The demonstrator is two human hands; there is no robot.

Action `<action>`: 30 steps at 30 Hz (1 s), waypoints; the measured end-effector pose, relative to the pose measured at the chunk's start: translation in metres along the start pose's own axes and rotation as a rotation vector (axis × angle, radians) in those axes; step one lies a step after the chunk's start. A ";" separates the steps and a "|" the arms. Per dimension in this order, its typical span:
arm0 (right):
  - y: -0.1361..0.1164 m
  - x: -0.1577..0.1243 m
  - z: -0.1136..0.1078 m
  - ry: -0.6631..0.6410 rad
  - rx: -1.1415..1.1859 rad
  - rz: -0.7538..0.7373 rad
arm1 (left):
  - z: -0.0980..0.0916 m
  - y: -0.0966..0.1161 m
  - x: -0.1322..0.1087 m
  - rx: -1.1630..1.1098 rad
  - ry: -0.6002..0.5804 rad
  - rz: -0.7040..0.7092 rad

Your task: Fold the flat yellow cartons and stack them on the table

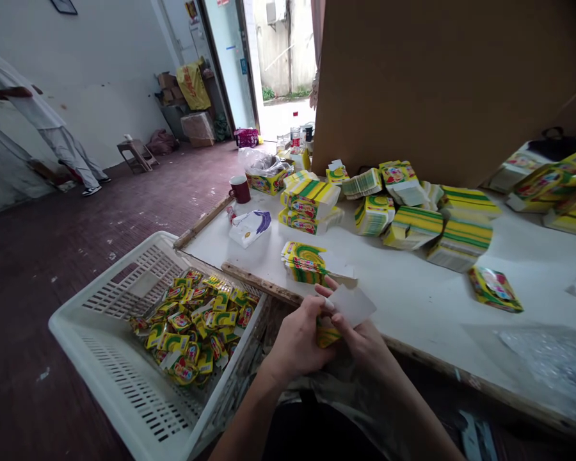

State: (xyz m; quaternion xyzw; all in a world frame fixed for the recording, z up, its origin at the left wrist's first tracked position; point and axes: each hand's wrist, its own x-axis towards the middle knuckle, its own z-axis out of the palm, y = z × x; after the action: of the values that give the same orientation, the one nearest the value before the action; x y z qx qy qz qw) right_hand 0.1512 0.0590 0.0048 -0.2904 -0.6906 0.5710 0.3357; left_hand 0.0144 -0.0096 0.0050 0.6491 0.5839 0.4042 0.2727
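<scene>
By tbl. edge [432, 360], LH [295, 333] & RH [365, 339] hold yel. carton [326, 334]; room R.

A single head-worn camera is looking forward and down from head height, with the left hand [295, 336] and right hand [361, 336] sitting close beneath it, low in the centre. It is covering the table [408, 301] ahead and rightward, the crate [105, 358] near on the left, and is reaching back to a distant, leaning door [228, 70].

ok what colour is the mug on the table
The mug is dark red outside, pale inside; head view.
</scene>
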 end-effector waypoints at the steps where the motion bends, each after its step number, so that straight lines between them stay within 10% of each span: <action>1: -0.001 -0.002 -0.001 -0.036 -0.084 -0.068 | 0.000 -0.001 0.000 -0.030 -0.012 -0.001; 7: -0.014 -0.018 0.003 -0.268 -0.390 -0.192 | 0.006 -0.011 -0.001 -0.025 0.050 0.089; 14: -0.007 -0.008 0.007 -0.006 -0.335 -0.185 | 0.009 -0.020 0.003 0.177 0.319 -0.002; 27: -0.018 0.000 -0.035 -0.356 -0.557 -0.163 | -0.010 -0.042 0.001 0.181 0.056 -0.121; 30: -0.018 -0.001 -0.031 -0.249 -0.467 -0.176 | -0.007 -0.043 0.002 0.189 0.064 -0.124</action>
State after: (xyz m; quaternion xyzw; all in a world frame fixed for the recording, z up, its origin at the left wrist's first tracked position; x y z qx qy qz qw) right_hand 0.1764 0.0739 0.0262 -0.2265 -0.8619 0.3964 0.2207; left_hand -0.0147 -0.0009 -0.0265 0.6212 0.6670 0.3503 0.2159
